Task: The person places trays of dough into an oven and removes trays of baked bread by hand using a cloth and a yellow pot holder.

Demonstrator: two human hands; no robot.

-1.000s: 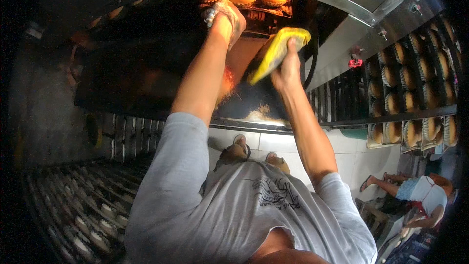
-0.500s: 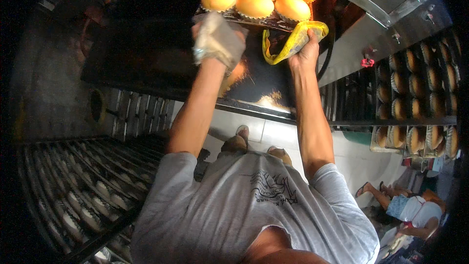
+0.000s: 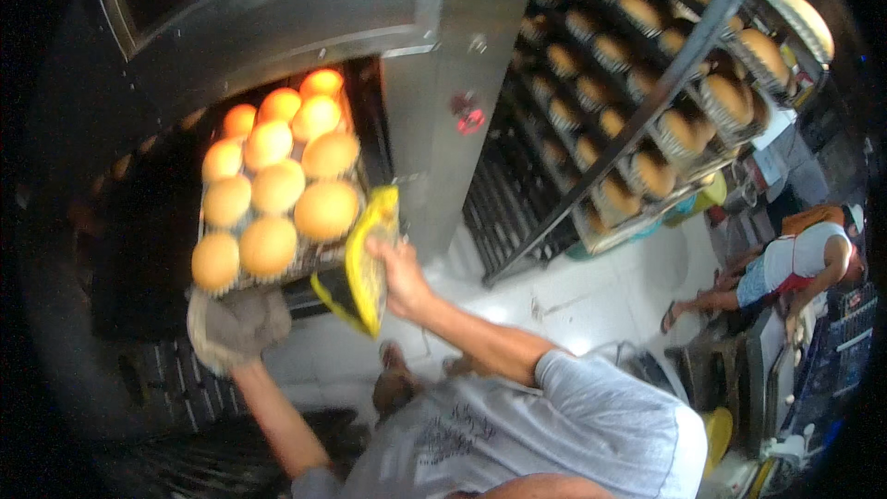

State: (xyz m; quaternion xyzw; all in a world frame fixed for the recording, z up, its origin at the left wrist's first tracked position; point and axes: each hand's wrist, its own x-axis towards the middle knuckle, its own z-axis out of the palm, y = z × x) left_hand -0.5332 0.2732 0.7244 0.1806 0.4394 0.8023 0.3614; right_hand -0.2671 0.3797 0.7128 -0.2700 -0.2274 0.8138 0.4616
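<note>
A tray [image 3: 309, 259] of several round golden cakes [image 3: 269, 245] in fluted cups sticks out of the glowing oven opening. My left hand [image 3: 238, 325], inside a greyish cloth mitt, grips the tray's near left edge; the mitt hides its fingers. At the tray's near right corner, my right hand [image 3: 402, 277] closes round a folded pot holder [image 3: 368, 268] with yellow edging. The pot holder lies against the tray there, though the exact contact is hidden. The cakes deepest in the oven look orange in its light.
The steel oven front [image 3: 416, 83] with a red knob [image 3: 470, 120] rises beside the tray. To the right stands a dark rack [image 3: 591, 185] full of similar cakes. Another person [image 3: 795, 259] bends at a work surface farther right. Dark slatted racking [image 3: 185, 462] is at lower left.
My view has swung right, showing more of the rack and the other person. The tray now shows more rows of cakes outside the oven. Both hands stay at its near edge.
</note>
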